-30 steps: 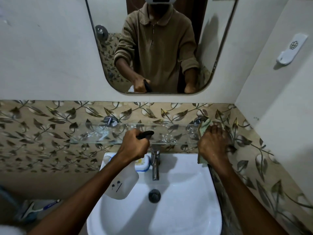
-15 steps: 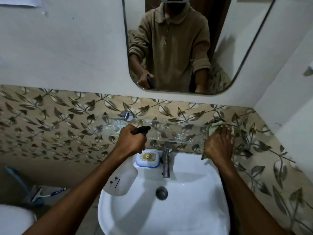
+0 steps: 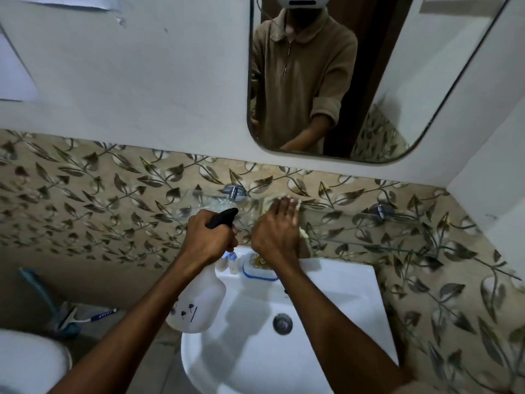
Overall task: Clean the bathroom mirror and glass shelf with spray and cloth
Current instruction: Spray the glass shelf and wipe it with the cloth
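so glass shelf [image 3: 355, 230] runs sideways; right hand [image 3: 277, 227] flat on cloth [image 3: 304, 234] near its left end, left hand [image 3: 208, 237] grips spray bottle [image 3: 199, 305].

No lettering reads; black marks on the spray bottle [image 3: 199, 304] seem mere scribbles.

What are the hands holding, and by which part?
The left hand grips the spray bottle by its neck; the right hand presses a cloth flat on the glass shelf.

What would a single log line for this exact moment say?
step: glass shelf wipe | left hand: grips spray bottle above sink | right hand: fingers straight, presses cloth on glass shelf
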